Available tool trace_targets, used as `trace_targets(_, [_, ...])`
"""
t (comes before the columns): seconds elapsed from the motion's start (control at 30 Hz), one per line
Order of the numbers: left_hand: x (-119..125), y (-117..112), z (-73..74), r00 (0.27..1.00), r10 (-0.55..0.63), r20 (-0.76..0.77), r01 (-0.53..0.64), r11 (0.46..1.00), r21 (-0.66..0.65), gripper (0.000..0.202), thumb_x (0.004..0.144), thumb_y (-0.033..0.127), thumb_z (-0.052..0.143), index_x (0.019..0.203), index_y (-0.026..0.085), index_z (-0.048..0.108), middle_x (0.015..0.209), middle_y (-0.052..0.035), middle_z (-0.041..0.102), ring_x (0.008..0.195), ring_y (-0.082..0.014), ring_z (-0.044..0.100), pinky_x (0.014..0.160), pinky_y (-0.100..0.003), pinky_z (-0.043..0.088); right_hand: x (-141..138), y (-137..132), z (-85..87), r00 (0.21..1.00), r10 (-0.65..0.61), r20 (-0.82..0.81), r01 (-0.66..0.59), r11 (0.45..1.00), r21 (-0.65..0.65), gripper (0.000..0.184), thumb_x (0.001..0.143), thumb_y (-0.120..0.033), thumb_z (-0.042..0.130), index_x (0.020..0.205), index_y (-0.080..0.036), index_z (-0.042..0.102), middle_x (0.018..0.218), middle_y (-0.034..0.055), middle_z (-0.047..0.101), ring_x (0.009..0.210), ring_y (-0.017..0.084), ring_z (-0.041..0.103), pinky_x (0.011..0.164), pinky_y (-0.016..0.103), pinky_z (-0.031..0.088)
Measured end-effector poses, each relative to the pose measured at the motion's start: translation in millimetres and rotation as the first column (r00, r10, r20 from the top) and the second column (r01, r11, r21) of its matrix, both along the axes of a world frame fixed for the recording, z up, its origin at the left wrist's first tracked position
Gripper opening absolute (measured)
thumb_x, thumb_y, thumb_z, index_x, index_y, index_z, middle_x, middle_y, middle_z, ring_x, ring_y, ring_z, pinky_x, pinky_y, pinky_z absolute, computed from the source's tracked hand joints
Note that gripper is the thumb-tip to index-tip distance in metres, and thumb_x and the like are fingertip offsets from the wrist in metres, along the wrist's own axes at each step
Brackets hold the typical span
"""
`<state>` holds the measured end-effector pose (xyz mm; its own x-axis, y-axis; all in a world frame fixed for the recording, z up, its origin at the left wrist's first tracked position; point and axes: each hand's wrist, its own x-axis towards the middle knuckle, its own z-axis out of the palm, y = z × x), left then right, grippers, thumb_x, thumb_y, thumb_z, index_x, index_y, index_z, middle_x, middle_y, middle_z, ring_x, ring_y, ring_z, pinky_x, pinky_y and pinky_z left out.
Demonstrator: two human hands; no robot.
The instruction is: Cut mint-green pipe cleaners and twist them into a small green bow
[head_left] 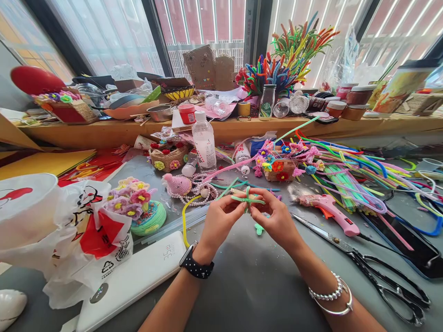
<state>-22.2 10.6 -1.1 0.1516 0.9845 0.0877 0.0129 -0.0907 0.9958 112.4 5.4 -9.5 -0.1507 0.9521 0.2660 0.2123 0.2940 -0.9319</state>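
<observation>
Both hands meet over the bench, the crossed green pipe cleaner between their fingertips: the left hand has its grip pinched on one side, the right hand on the other. I'd keep both pinches close to the crossing so the bends hold tight, twist gently to spare the fuzz, and steer that right forearm clear of the scissors near it.

The green pipe cleaner looks fuzzy and matt, the pink glue gun smooth, glossy plastic, the scissors shiny metal, the twine-wrapped basket rough, the carrier bag crinkled plastic, the tabletop smooth.
</observation>
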Motion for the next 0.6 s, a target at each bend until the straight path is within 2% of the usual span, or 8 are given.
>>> trace_targets(0.13, [-0.3,0.5,0.9,0.993,-0.055,0.105,0.056,0.998,-0.011,0.021,0.07,0.023,0.06,0.09,0.016,0.06,0.087,-0.0047,0.066,0.084,-0.0174,0.061,0.074,-0.027,0.047,2.1,2.5,-2.9,0.992,0.072,-0.103,-0.078,0.995,-0.059,0.031,0.073,-0.018,0.048,0.104,-0.021,0.05,0.077,0.0,0.059,0.068,0.012,0.057,0.064,0.025,0.048])
trace_targets(0.23, [0.2,0.9,0.5,0.993,-0.003,0.119,0.007,1.0,-0.029,0.022,0.067,0.02,0.063,0.087,0.015,0.057,0.08,-0.003,0.066,0.079,-0.0155,0.061,0.071,-0.026,0.047,4.4,4.6,-4.9,0.986,0.094,-0.141,-0.103,0.993,-0.062,0.031,0.074,-0.018,0.049,0.104,-0.022,0.05,0.083,0.0014,0.06,0.075,0.014,0.057,0.066,0.026,0.047])
trace_targets(0.33, [0.4,1.4,0.0,0.991,0.036,0.126,-0.03,0.998,-0.054,0.026,0.065,0.018,0.064,0.088,0.016,0.052,0.075,-0.0006,0.065,0.074,-0.0131,0.061,0.066,-0.023,0.046,6.0,6.0,-6.2,0.984,0.085,-0.155,-0.095,0.994,-0.055,0.028,0.073,-0.019,0.051,0.101,-0.022,0.053,0.085,0.0022,0.06,0.082,0.015,0.056,0.068,0.026,0.047])
trace_targets(0.47, [-0.2,1.7,0.9,0.983,0.022,0.183,-0.002,0.994,-0.108,0.029,0.065,0.018,0.065,0.088,0.018,0.046,0.069,0.0018,0.065,0.068,-0.0102,0.06,0.063,-0.02,0.045,5.6,6.6,-6.4,0.976,0.069,-0.206,-0.083,0.995,-0.057,0.021,0.071,-0.021,0.055,0.092,-0.021,0.057,0.086,0.0023,0.058,0.083,0.015,0.055,0.068,0.027,0.048])
trace_targets(0.6, [-1.2,1.4,2.6,0.973,0.015,0.232,0.02,0.988,-0.151,0.033,0.065,0.018,0.066,0.088,0.017,0.043,0.068,0.001,0.065,0.065,-0.0103,0.061,0.062,-0.021,0.045,4.1,5.7,-5.2,0.956,0.095,-0.279,-0.122,0.989,-0.081,0.015,0.071,-0.023,0.057,0.085,-0.02,0.061,0.084,0.0016,0.056,0.077,0.014,0.056,0.065,0.027,0.05])
